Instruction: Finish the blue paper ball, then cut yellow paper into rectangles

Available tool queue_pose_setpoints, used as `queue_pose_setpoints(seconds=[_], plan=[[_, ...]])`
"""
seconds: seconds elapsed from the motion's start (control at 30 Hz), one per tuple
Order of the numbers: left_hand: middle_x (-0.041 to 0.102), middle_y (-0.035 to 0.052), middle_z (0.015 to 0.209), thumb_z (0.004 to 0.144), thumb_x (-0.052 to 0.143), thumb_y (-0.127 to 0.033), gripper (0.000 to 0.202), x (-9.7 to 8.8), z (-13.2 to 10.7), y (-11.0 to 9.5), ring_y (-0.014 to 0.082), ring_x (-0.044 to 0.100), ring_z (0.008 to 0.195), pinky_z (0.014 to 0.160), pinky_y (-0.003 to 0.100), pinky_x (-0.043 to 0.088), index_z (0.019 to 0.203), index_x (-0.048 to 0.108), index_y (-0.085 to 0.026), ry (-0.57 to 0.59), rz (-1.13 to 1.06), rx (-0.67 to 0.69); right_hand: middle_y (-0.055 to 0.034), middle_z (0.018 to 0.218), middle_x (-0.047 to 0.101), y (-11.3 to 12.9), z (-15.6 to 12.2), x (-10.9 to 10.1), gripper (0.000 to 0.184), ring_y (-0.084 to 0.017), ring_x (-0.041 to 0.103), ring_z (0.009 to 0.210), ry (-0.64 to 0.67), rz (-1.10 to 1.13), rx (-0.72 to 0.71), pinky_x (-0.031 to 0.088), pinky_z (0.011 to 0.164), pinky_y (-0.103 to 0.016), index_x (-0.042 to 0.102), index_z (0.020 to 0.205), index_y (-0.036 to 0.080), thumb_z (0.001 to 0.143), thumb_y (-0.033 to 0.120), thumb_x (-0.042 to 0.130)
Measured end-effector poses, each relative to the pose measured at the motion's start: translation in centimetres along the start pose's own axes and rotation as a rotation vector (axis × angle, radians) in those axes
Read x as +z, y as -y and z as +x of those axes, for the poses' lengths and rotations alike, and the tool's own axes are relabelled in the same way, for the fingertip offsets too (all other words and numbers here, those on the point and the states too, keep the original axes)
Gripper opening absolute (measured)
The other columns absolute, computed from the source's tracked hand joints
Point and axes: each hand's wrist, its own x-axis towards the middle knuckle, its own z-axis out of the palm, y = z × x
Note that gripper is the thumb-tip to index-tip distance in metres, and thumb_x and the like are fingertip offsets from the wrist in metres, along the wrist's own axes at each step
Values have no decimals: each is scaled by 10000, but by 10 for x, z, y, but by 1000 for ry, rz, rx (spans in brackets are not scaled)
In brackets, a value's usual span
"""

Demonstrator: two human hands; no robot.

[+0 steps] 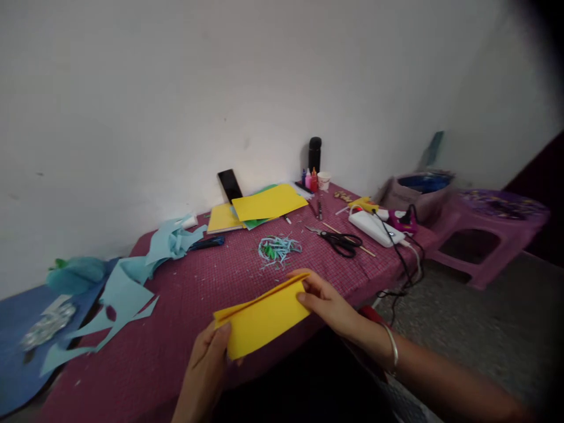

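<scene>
A folded sheet of yellow paper [267, 320] is held up over the near edge of the table, with a crease running along its upper side. My left hand [209, 361] pinches its left end, thumb on the near face. At the right end my right hand [324, 299] grips it between thumb and fingers; a bangle circles that wrist. Just beyond the paper lies a heap of shredded blue and green paper strips [278, 249]. Black-handled scissors [339, 241] rest to the right of the heap, beside a thin wooden stick [365, 250].
Cut light-blue paper [127, 294] spreads over the left side of the checked tablecloth [189, 299]. Yellow sheets [269, 202], a phone [230, 185], a black bottle [314, 154] and a paper cup [324, 180] stand at the back. A white power strip [374, 228] trails cables near a pink stool [480, 229].
</scene>
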Motion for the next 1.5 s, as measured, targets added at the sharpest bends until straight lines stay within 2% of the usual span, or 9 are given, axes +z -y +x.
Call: queue_pose_setpoints(seconds=[0.13, 0.3, 0.73, 0.87, 1.0, 1.07, 1.23, 1.37, 1.5], plan=[[704, 34, 992, 808, 596, -468, 294, -6, 9, 7, 210, 652, 853, 630, 288, 550, 962, 647, -223, -84, -5, -90, 11, 887, 523, 8, 5, -6, 415, -118, 520, 790, -29, -69, -138, 422, 718, -255, 511, 1143, 223, 806, 414, 660], [707, 29, 1005, 831, 582, -437, 243, -8, 15, 13, 217, 657, 926, 705, 299, 560, 944, 638, -229, -80, 67, -72, 2, 877, 550, 19, 4, -14, 341, -125, 531, 800, -28, -126, -186, 430, 752, -278, 523, 1102, 208, 849, 416, 616], [713, 37, 878, 807, 589, -449, 260, 19, -3, -12, 199, 636, 695, 540, 281, 508, 841, 669, -203, -116, 102, -62, -12, 900, 582, 18, 2, -13, 282, -121, 551, 777, 5, -120, -128, 446, 694, -266, 541, 1046, 199, 842, 378, 620], [707, 38, 784, 755, 632, -474, 314, 18, 2, -6, 190, 619, 626, 505, 269, 487, 831, 687, -174, -66, 67, -63, -41, 1014, 568, 22, 0, -12, 488, -152, 559, 880, 120, -99, -148, 457, 762, -293, 506, 1163, 216, 788, 480, 671], [714, 51, 857, 726, 650, -491, 379, 13, 10, 4, 189, 633, 681, 515, 250, 496, 892, 702, -155, -87, 70, -88, -69, 1106, 553, 29, -2, -12, 598, -195, 541, 1002, 159, -139, -145, 440, 870, -349, 470, 1270, 224, 829, 619, 555], [714, 46, 880, 713, 662, -497, 385, 12, 11, 8, 187, 640, 718, 531, 235, 500, 893, 702, -159, -86, 80, -70, -67, 1109, 556, 28, -2, -13, 550, -195, 535, 1013, 115, -177, -132, 428, 896, -358, 481, 1269, 227, 870, 605, 504], [695, 24, 718, 712, 645, -564, 430, 10, 10, 9, 160, 591, 564, 486, 232, 477, 854, 703, -162, 88, 79, -3, -59, 1128, 568, 21, 0, -14, 448, -193, 538, 1050, 75, -178, -64, 410, 945, -380, 508, 1239, 241, 903, 536, 500], [699, 17, 735, 678, 685, -531, 407, 10, 10, 9, 167, 606, 587, 492, 232, 486, 879, 690, -176, -3, 69, -22, -59, 1149, 570, 19, 1, -15, 401, -191, 543, 1061, 79, -181, -48, 424, 941, -388, 516, 1227, 244, 901, 477, 529], [697, 20, 751, 683, 678, -462, 319, 11, 9, 8, 160, 590, 582, 487, 232, 471, 829, 673, -179, 4, 51, -7, -57, 1163, 568, 20, 0, -16, 369, -185, 541, 1078, 95, -175, -34, 414, 957, -389, 511, 1227, 239, 894, 394, 545]])
